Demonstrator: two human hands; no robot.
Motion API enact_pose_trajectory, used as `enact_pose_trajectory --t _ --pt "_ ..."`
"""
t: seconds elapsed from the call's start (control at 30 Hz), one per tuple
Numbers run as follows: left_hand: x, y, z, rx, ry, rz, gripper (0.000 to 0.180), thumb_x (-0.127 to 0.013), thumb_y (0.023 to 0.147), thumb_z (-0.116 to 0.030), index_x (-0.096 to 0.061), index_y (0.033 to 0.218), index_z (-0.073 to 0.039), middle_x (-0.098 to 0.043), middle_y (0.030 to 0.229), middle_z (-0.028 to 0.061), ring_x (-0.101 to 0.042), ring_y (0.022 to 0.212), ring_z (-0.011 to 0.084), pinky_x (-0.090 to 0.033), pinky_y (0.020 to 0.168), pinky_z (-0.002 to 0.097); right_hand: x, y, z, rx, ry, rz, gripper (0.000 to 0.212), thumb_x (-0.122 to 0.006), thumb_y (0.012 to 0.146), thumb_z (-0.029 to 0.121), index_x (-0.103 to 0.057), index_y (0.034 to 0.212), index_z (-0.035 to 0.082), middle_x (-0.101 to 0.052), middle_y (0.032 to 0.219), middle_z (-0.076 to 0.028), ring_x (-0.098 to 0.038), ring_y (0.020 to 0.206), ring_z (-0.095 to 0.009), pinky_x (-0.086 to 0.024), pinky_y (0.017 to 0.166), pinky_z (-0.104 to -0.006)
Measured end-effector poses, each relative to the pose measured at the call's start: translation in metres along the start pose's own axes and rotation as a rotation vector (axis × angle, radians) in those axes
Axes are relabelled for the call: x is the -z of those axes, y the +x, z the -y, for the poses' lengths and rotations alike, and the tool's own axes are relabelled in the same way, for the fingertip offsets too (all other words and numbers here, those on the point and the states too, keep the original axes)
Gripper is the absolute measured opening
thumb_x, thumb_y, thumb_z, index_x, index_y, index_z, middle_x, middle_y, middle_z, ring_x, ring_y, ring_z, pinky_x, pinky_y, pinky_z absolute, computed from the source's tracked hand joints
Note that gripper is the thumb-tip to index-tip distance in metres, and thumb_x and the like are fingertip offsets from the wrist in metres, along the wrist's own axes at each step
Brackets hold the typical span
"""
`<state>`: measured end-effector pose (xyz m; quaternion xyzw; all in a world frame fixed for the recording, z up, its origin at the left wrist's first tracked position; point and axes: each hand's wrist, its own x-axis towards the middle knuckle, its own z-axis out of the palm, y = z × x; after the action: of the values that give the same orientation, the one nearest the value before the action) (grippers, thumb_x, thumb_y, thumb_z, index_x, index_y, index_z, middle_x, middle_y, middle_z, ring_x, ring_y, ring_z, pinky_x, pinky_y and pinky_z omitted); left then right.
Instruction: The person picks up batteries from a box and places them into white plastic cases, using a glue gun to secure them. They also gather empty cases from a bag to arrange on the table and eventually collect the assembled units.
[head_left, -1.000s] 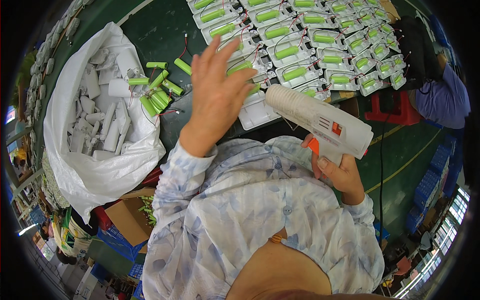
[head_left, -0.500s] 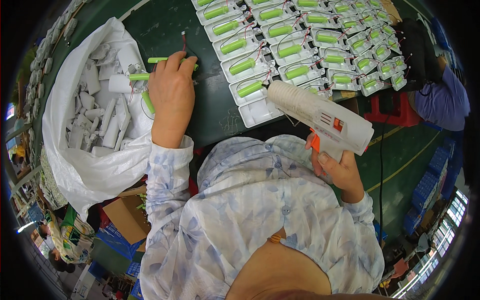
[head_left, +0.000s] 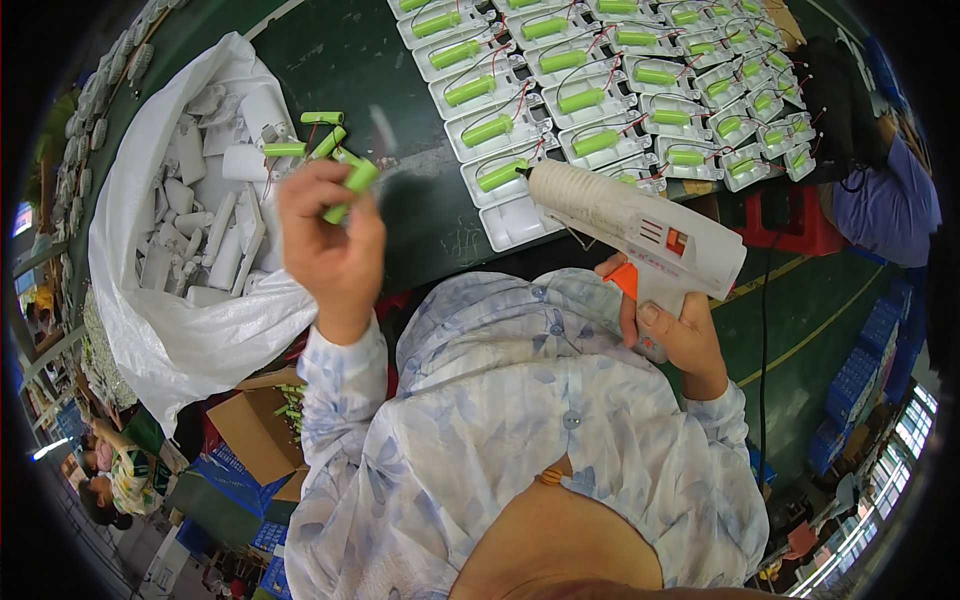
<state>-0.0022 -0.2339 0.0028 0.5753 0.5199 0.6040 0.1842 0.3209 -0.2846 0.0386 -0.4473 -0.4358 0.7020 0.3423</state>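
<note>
My left hand is raised beside the bag, its fingers closed on a green cylindrical battery; a blurred pale streak shows just beyond it. A few more green batteries lie behind that hand at the bag's edge. In my right hand is a white hot glue gun with an orange trigger, its nozzle pointing left. The nozzle tip is close to the nearest rows of white plastic housings, which hold green batteries with red and black wires. One bare white housing lies at the near end.
A white sack full of white plastic parts stands at the left on the dark green table. Below it is a cardboard box with green pieces. A red stool and a seated person are at the right.
My left hand has lifted from the loose batteries and drawn back toward me, now with one battery in its fingers. The glue gun has shifted slightly left.
</note>
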Motion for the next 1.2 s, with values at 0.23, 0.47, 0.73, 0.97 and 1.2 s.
enact_pose_trajectory --t 0.23,0.47,0.73,0.97,1.2 --pt "0.000 -0.034 0.009 -0.009 0.423 0.252 0.023 -0.064 0.074 0.010 -0.060 0.094 0.000 -0.058 0.089 0.0117 -0.059 0.083 0.0257 -0.048 0.072 0.0346 0.003 0.003 -0.011 -0.001 -0.024 0.047 0.049 -0.057 0.088 0.017 -0.044 0.130 -0.005 -0.059 0.119 -0.016 -0.056 0.063 -0.012 -0.047 0.056 -0.0252" --pt "0.000 -0.015 0.002 -0.217 0.657 0.405 0.016 -0.074 0.075 -0.002 -0.069 0.090 -0.003 -0.062 0.082 0.0096 -0.062 0.072 0.0268 -0.050 0.063 0.0351 0.006 -0.026 -0.001 -0.073 -0.005 0.025 0.046 -0.060 0.088 0.016 -0.046 0.128 -0.003 -0.060 0.105 -0.010 -0.054 0.067 -0.011 -0.046 0.058 -0.0251" --pt "0.004 -0.006 0.002 -0.169 0.675 0.452 0.013 -0.072 0.076 -0.004 -0.067 0.088 -0.004 -0.061 0.081 0.0094 -0.062 0.073 0.0285 -0.050 0.064 0.0378 0.003 -0.046 0.003 -0.256 -0.205 0.008 0.037 -0.062 0.088 0.018 -0.054 0.119 0.001 -0.059 0.094 -0.004 -0.053 0.072 -0.011 -0.044 0.064 -0.0248" --pt "0.000 -0.007 -0.003 -0.133 0.518 0.408 0.009 -0.071 0.076 -0.002 -0.066 0.084 -0.002 -0.062 0.087 0.0109 -0.061 0.079 0.0288 -0.049 0.068 0.0370 0.005 -0.043 0.004 -0.265 -0.300 0.037 0.037 -0.062 0.087 0.013 -0.053 0.121 0.001 -0.060 0.098 -0.004 -0.055 0.079 -0.013 -0.047 0.071 -0.0255" --pt "-0.035 -0.004 -0.027 -0.240 0.306 0.437 0.010 -0.072 0.073 0.000 -0.069 0.083 -0.001 -0.060 0.121 0.0154 -0.053 0.118 0.0360 -0.043 0.095 0.0416 0.005 -0.047 0.002 -0.248 -0.206 -0.024 0.025 -0.061 0.090 0.023 -0.057 0.106 0.004 -0.056 0.091 -0.002 -0.052 0.069 -0.011 -0.044 0.058 -0.0248"
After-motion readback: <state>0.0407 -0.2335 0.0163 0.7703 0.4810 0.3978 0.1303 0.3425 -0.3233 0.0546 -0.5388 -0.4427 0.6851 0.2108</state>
